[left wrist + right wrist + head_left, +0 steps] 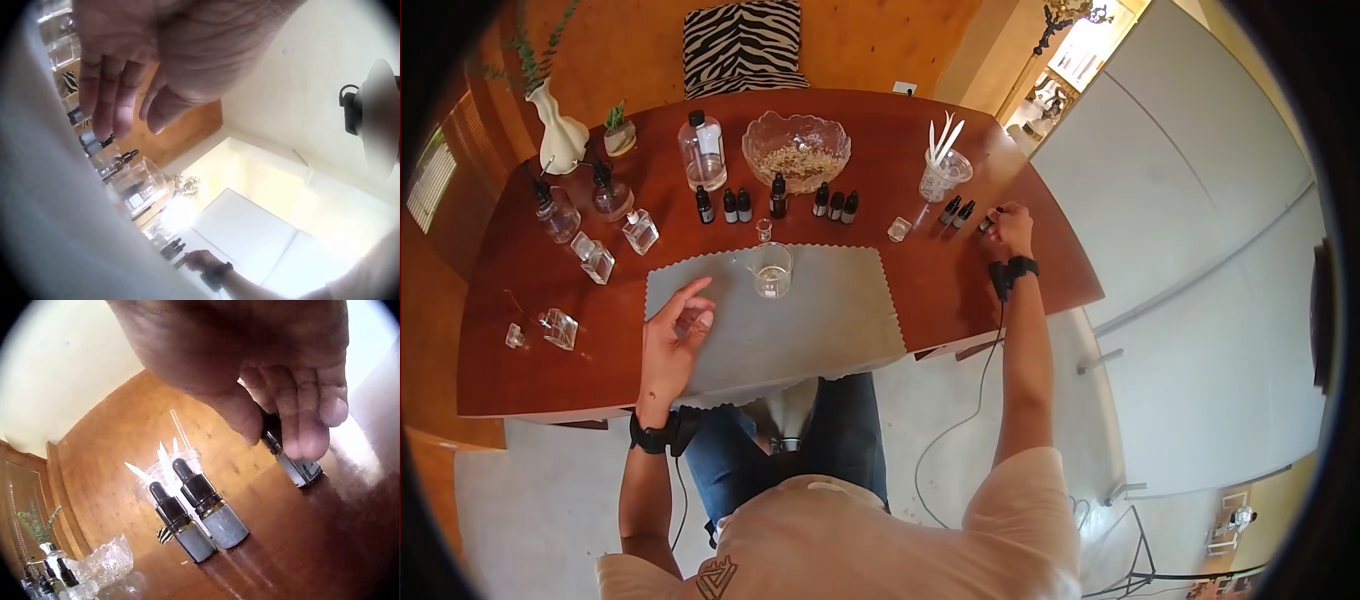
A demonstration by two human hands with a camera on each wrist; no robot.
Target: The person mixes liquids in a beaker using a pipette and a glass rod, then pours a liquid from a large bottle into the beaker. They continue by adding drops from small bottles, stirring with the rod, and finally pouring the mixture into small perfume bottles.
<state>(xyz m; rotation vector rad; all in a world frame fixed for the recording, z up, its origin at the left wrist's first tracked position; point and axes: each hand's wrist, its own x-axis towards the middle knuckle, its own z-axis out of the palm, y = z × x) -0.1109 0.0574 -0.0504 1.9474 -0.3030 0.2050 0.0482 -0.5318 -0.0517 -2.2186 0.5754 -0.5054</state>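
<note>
At the table's right side my right hand [1012, 230] pinches a small dark dropper bottle [299, 469] by its black top, thumb on one side and fingers on the other. The bottle is near the tabletop, its grey label facing out. Two similar dropper bottles [209, 532] stand just beside it. My left hand [672, 340] hovers over the left edge of a grey scalloped mat [830, 320], fingers loosely bent and holding nothing. A glass beaker [771, 278] sits on the mat, to the right of that hand; a tiny glass cup [764, 231] stands behind it.
Several dropper bottles [778, 197] line the middle, before a crystal bowl [762, 150] and a large clear bottle [702, 165]. A glass [933, 185] holds white strips near a small glass cube [899, 230]. Perfume bottles [640, 232] and a white vase [560, 130] occupy the left.
</note>
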